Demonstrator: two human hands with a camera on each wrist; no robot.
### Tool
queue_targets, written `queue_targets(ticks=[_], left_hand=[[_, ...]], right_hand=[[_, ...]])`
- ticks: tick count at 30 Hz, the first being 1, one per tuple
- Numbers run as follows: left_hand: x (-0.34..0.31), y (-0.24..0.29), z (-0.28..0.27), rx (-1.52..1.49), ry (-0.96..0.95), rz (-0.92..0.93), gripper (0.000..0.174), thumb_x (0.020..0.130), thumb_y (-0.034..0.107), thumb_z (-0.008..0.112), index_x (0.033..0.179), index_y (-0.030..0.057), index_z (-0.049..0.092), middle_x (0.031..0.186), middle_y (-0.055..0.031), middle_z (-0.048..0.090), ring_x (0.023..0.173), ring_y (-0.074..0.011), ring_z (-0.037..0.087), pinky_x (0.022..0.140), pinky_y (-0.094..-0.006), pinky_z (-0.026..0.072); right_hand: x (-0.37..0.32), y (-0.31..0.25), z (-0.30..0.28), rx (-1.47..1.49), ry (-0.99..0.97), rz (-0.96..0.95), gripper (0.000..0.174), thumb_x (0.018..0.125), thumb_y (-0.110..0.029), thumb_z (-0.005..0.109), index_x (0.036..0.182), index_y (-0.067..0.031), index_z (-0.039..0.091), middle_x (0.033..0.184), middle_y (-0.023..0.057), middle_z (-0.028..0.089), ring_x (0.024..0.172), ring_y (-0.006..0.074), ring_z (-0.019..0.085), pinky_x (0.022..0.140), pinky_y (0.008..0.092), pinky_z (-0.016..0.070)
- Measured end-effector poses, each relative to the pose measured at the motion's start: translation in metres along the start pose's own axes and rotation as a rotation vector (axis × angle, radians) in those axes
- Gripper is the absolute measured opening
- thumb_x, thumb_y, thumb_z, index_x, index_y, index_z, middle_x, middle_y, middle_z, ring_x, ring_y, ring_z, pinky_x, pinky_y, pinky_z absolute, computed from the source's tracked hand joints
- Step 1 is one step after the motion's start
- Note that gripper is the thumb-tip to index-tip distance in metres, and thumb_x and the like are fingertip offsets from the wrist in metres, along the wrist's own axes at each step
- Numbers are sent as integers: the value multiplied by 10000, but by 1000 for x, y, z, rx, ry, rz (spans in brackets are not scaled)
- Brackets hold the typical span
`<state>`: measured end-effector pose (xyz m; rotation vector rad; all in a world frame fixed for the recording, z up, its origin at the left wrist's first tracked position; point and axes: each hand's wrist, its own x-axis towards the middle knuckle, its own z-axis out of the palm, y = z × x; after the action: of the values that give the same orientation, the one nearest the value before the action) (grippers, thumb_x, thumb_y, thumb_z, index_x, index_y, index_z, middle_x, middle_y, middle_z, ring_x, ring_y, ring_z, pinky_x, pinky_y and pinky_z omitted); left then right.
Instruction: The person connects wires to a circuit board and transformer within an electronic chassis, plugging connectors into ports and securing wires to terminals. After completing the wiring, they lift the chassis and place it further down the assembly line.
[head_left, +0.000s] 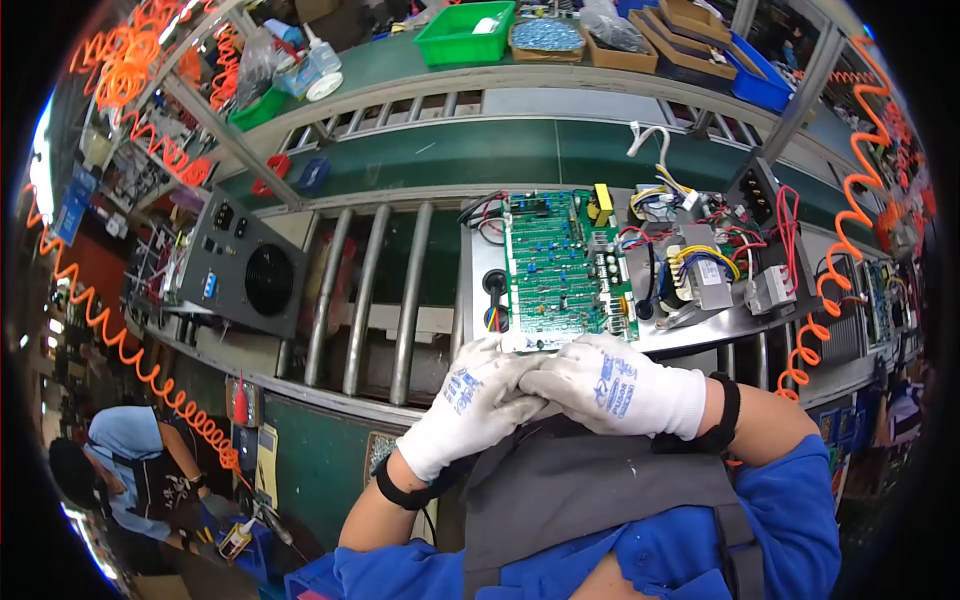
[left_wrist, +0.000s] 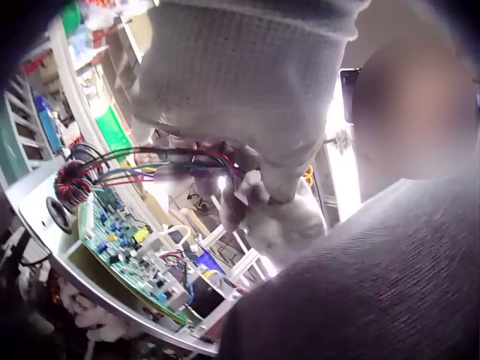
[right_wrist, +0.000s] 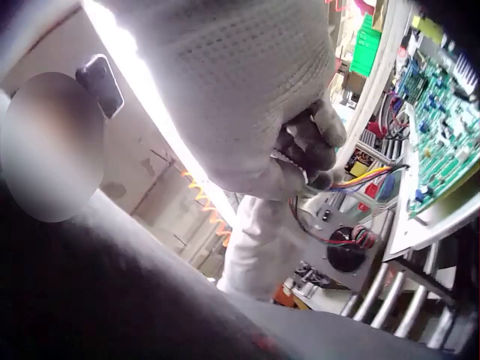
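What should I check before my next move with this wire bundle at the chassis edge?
1. Grip of right hand on wire bundle: ok, fingers pinch it.
2. Grip of left hand: cannot tell; the wires reach its fingers.
3. Bundle joined to toroid coil: ok.
4. Bundle lifted off circuit board: ok, it runs above the board.
5. Both hands at the near edge of the chassis: ok.
6. Free ends of the wires: cannot tell, hidden in the gloves.
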<state>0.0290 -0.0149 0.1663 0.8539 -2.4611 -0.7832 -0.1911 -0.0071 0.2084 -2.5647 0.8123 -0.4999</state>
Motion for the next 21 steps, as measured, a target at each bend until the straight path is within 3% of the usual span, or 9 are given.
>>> queue_targets(ticks=[4, 6, 8, 12, 15, 16, 17, 19, 21], left_hand=[[10, -17, 2, -642, -302, -192, 444, 953, 297, 565, 1293, 12, 549, 1145, -143, 592, 1131, -261, 501, 1016, -411, 349], [12, -18, 4, -552, -249, -182, 424, 974, 302, 553, 1276, 4, 563, 1081, -83, 571, 1001, -182, 491, 934, -338, 383], [22, -7, -4, -920, -247, -460, 410, 987, 318, 559, 1239, -4, 581, 984, 19, 578, 860, -74, 514, 771, -256, 433], [45, 9, -6, -327, -233, -762, 249, 944, 200, 583, 1065, -9, 644, 758, 25, 595, 687, -41, 549, 607, -241, 440], [47, -18, -6, 31, -74, -838, 235, 903, 212, 602, 969, -5, 663, 640, -46, 595, 616, -88, 607, 558, -281, 452], [54, -16, -6, 238, -124, -756, 267, 874, 254, 618, 910, -5, 672, 646, -110, 617, 636, -179, 651, 604, -331, 480], [60, -15, -5, 248, -136, -769, 267, 874, 254, 618, 910, -5, 672, 646, -110, 617, 636, -179, 651, 604, -331, 480], [72, -14, -3, 299, -193, -808, 281, 860, 272, 614, 883, -1, 674, 672, -152, 630, 668, -250, 665, 655, -368, 492], [81, -8, -5, 315, -225, -822, 262, 862, 268, 605, 888, 19, 683, 666, -153, 629, 670, -272, 662, 663, -372, 492]], right_hand=[[-12, 22, 9, -170, 164, -171, 151, 773, -188, 649, 890, -105, 604, 911, 60, 642, 830, 230, 635, 721, 363, 501], [-17, 34, 13, -256, 300, -260, 175, 755, -224, 706, 851, -113, 611, 949, 37, 641, 840, 201, 633, 738, 343, 507], [-22, 38, 15, -275, 298, -269, 175, 731, -197, 691, 849, -99, 607, 972, 47, 645, 864, 201, 643, 753, 341, 516], [-62, 35, -19, -118, 339, -89, 174, 740, -133, 635, 897, -63, 607, 958, 98, 641, 863, 266, 639, 763, 387, 508], [-143, 31, -69, -358, 689, 149, 348, 659, 19, 652, 1004, -23, 635, 1063, 138, 657, 931, 294, 639, 770, 387, 503], [-176, 22, -88, -288, 738, 334, 350, 685, 68, 633, 1026, -8, 625, 1106, 159, 650, 1005, 249, 627, 813, 361, 501], [-219, 28, -87, -92, 1017, 414, 318, 787, 88, 592, 1094, 8, 617, 1184, 162, 626, 1088, 221, 598, 909, 339, 484], [-311, 23, -103, -471, 1059, 885, 294, 966, 1, 475, 1247, 30, 557, 1283, 151, 571, 1165, 202, 555, 1012, 320, 436], [-337, 6, -126, -643, 1162, 755, 293, 985, -215, 573, 1154, 14, 644, 1180, 204, 655, 959, 287, 634, 917, 346, 473]])
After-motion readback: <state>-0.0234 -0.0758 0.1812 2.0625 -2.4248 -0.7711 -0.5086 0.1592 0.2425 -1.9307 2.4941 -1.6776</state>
